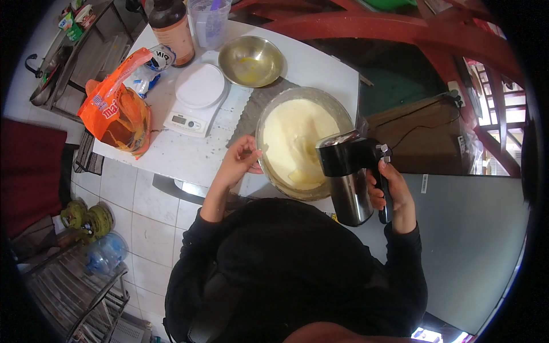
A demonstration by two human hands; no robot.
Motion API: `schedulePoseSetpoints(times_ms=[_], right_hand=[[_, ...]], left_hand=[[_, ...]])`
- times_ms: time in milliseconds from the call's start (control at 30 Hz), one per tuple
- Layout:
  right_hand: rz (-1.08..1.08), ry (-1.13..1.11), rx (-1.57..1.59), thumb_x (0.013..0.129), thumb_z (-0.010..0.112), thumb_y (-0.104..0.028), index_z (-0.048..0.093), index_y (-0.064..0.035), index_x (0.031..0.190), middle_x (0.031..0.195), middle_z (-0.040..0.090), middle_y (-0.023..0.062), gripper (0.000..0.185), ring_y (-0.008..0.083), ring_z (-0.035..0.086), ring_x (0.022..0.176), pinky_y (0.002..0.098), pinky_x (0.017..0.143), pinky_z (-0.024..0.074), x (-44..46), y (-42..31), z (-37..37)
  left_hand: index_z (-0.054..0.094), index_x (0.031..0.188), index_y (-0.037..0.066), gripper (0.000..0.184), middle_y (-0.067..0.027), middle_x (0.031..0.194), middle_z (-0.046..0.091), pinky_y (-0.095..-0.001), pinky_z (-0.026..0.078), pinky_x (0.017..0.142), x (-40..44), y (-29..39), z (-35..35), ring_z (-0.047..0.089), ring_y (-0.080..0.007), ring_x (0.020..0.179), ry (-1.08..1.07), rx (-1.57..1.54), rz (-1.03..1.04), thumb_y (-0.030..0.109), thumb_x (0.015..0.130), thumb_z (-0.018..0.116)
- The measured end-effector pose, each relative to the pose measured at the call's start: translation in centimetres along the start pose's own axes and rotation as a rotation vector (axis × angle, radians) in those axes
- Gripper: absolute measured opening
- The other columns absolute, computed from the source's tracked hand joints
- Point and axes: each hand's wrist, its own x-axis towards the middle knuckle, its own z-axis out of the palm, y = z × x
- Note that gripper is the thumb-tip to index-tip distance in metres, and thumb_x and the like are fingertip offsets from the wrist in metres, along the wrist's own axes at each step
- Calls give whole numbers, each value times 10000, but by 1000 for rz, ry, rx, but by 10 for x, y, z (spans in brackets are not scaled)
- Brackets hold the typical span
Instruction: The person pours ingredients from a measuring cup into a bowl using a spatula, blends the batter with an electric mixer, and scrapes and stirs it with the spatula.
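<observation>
My right hand (392,188) is wrapped around the handle of a black and silver hand mixer (351,177). The mixer's head is over the right side of a large mixing bowl (341,107), and its beaters are mostly hidden. Pale yellow batter (291,128) fills much of the bowl, with ripples near the mixer. At the bowl's left edge, my left hand (243,157) grips the rim with curled fingers. Under the bowl lies a grey cloth (251,117).
Left of the bowl stand a white kitchen scale (197,97) and an orange plastic bag (114,111). Behind are a metal bowl (250,60) with yellow residue, a dark bottle (173,34) and a clear measuring jug (210,26). A grey surface (457,228) extends at right.
</observation>
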Motion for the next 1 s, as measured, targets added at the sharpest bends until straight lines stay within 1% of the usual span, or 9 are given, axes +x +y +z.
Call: schedulePoseSetpoints(times_ms=[200, 233, 333, 467, 500, 600, 767, 867, 1000], right_hand=[[38, -86, -24, 840, 531, -372, 456, -35, 681, 448, 415, 30, 380, 110, 408, 318, 223, 293, 348, 3, 3, 16], [15, -92, -86, 811, 546, -414, 417, -28, 677, 435, 371, 47, 429, 122, 342, 279, 240, 259, 299, 6, 3, 20], [31, -135, -58, 838, 536, -365, 458, -34, 695, 450, 429, 35, 369, 109, 408, 317, 221, 291, 348, 14, -2, 36], [14, -121, -139, 827, 547, -380, 447, -50, 700, 465, 436, 23, 368, 90, 401, 312, 203, 284, 348, 30, -8, 48], [13, -173, -138, 827, 548, -383, 444, -57, 702, 467, 436, 17, 364, 85, 408, 318, 199, 283, 349, 35, -11, 48], [24, -157, -100, 829, 539, -392, 451, -61, 705, 469, 440, 12, 364, 85, 420, 323, 200, 287, 356, 47, -20, 47], [-34, -125, -126, 853, 474, -438, 458, -76, 701, 470, 430, -10, 393, 79, 422, 325, 200, 301, 370, 61, -33, 38], [-59, -68, -120, 859, 462, -438, 456, -77, 702, 472, 428, -13, 394, 76, 418, 324, 200, 301, 368, 60, -36, 32], [-112, -68, -69, 865, 447, -444, 454, -75, 708, 473, 422, -10, 401, 73, 408, 322, 197, 294, 347, 54, -32, 13]], left_hand=[[433, 881, 73, 115, 8, 804, 524, -219, 532, 533, -1, 3, 1, 529, -46, 591, 4, 12, -11, 68, 834, 539], [450, 913, 75, 123, 4, 825, 535, -224, 531, 533, 0, 0, 0, 541, -57, 604, 0, 10, 0, 81, 833, 544], [484, 983, 79, 169, -7, 872, 556, -234, 532, 534, 1, -8, -5, 565, -80, 632, -8, 11, 24, 106, 831, 553], [480, 999, 82, 181, -14, 879, 555, -242, 536, 540, 1, -8, -5, 571, -92, 642, -16, 21, 23, 99, 832, 548], [478, 1002, 82, 183, -15, 879, 555, -244, 537, 542, 1, -8, -5, 573, -96, 645, -21, 20, 21, 97, 833, 547], [471, 1007, 76, 188, -18, 877, 556, -248, 539, 547, 2, -8, -6, 580, -108, 651, -33, 1, 37, 93, 834, 544], [466, 1004, 72, 179, -21, 878, 558, -251, 540, 550, 3, -11, -7, 587, -112, 665, -26, 19, 29, 74, 837, 530], [465, 999, 72, 172, -19, 874, 559, -250, 539, 548, 2, -10, -6, 588, -111, 668, -27, 23, 27, 69, 837, 525], [468, 988, 70, 165, -16, 863, 558, -245, 537, 540, 3, -10, -5, 586, -108, 661, -8, 24, 33, 74, 835, 531]])
